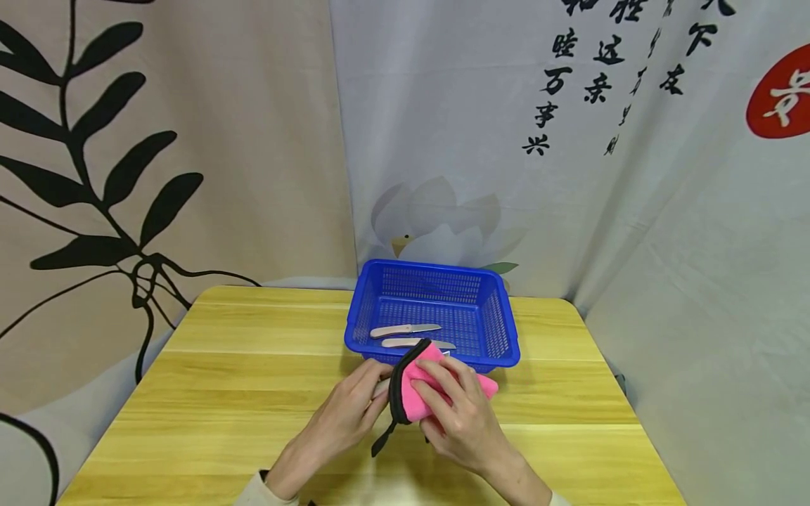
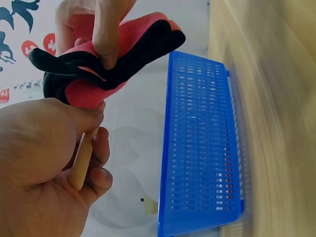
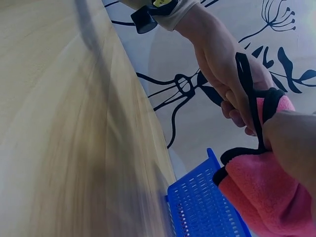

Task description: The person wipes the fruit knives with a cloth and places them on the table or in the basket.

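In front of the basket, my left hand [image 1: 351, 407] holds a knife by its pale handle [image 2: 81, 160]. The handle looks like those of the two knives in the basket; the blade is hidden in a pink cloth [image 1: 414, 400] with black edging and a black loop. My right hand [image 1: 465, 418] grips the folded cloth around the blade end, fingers on top. In the right wrist view the cloth [image 3: 266, 190] bunches under the right hand, close to the left fingers. Two small knives, an upper knife [image 1: 401, 329] and a lower knife [image 1: 405, 343], lie side by side in the basket.
A blue plastic basket [image 1: 500, 309] with mesh walls stands at the back middle of the wooden table [image 1: 266, 365]. Behind the table hangs a printed curtain [image 1: 266, 140] with plant drawings and writing.
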Motion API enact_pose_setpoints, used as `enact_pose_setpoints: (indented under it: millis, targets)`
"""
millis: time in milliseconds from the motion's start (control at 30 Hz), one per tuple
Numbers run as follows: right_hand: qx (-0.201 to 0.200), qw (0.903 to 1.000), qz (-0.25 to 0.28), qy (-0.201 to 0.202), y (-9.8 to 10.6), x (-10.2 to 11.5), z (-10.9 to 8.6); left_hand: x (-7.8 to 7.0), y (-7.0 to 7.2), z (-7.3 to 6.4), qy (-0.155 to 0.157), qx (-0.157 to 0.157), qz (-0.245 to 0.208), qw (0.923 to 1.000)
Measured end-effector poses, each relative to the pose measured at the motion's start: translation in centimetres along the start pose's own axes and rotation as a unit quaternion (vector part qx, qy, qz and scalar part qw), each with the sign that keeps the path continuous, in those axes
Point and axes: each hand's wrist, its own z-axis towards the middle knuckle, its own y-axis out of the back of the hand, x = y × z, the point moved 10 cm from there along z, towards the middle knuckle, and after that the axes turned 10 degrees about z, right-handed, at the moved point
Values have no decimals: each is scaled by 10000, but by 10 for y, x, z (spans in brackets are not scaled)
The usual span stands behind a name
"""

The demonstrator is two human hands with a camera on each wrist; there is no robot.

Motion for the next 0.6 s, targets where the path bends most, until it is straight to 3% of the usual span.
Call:
enact_pose_setpoints:
  millis: [600]
  targets:
    - [8,9982,-174,-568,11,-23,-4,0,0,-3,-132,-25,-23,9999]
